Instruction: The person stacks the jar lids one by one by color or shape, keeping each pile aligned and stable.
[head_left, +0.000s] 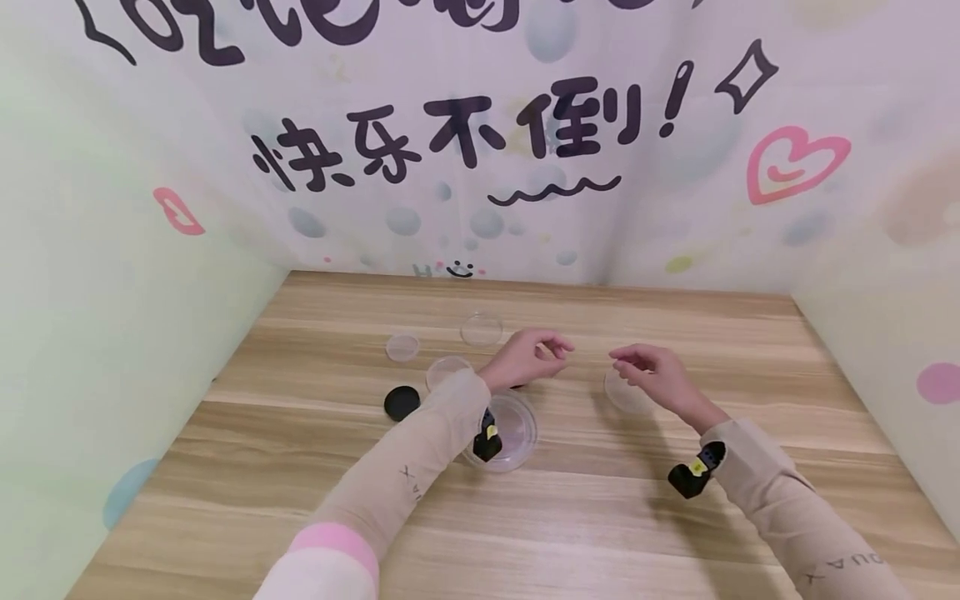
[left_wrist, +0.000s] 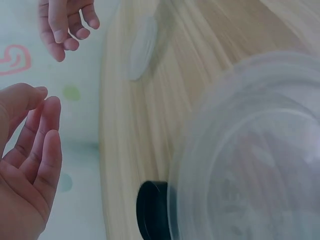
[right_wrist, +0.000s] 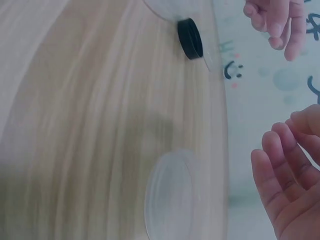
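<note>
My left hand (head_left: 528,358) hovers over the middle of the table, fingers loosely bent, nothing visible in it. Facing it across a gap is my right hand (head_left: 658,377), also raised; its fingers curve loosely and hold nothing that shows. Below the right hand lies a clear round lid (head_left: 624,396), apart from the fingers. A clear round container (head_left: 529,425) stands under my left wrist, partly covered by the sleeve. Beside it in the left wrist view is a black round cap (left_wrist: 152,210), mostly hidden in the head view.
Left of my left forearm lie a black disc-shaped lid (head_left: 402,403) and a small clear disc (head_left: 402,347). Another clear disc (head_left: 482,330) is farther back, and a third clear round piece (head_left: 447,368) sits by the sleeve. Printed cloth walls (head_left: 450,225) border the wooden table (head_left: 570,533).
</note>
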